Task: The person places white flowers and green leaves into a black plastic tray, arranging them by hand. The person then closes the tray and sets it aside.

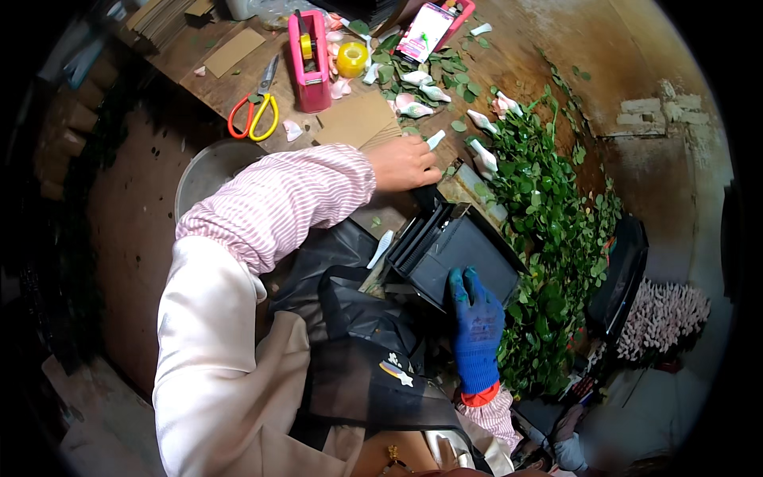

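Note:
In front of me a dark grey, box-like thing with several layered black edges rests tilted at the table's edge. My right hand, in a blue knitted glove, lies on its near side with the fingers stretched out. My left hand is bare, its fingers curled down by the far corner of the dark layers. What those fingers hold, if anything, is hidden. Beside it lie brown cardboard pieces. White-wrapped rose heads lie just right of the left hand, with a small white one left of the dark thing.
A heap of green leafy stems covers the right side. Farther back are scissors, a pink tape dispenser, a yellow tape roll and a phone. A round metal rim shows below the table's left edge. Pale pink bunched flowers stand far right.

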### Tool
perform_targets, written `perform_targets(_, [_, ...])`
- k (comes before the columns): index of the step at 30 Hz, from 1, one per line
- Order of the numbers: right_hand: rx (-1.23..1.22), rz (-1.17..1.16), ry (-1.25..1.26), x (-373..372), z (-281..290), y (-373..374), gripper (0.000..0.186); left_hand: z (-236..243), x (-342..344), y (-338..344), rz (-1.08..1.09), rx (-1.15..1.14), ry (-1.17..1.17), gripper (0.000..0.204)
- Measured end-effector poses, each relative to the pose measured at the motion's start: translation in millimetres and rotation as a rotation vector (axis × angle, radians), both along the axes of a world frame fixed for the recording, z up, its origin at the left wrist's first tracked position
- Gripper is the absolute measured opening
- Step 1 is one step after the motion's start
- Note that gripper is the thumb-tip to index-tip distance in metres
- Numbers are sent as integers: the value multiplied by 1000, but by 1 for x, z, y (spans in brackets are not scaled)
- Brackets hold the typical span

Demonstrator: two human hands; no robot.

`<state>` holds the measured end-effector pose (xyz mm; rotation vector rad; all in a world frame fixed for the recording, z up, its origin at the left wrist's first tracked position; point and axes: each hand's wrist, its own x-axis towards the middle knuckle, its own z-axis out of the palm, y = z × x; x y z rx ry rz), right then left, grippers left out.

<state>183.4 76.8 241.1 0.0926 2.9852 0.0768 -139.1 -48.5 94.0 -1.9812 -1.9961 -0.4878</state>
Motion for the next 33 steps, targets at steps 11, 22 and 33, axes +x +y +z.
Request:
perform_targets(11, [-421, -95, 474, 12, 15, 8, 56, 44, 55, -69, 462, -185, -324, 54])
perform_targets(22, [-818, -254, 439, 42, 7, -9, 106, 152, 152, -11, -287, -183, -764, 88])
perform_targets(33, [-1297, -850, 759, 128, -34, 23, 55, 122, 156, 75, -443, -328, -404, 120])
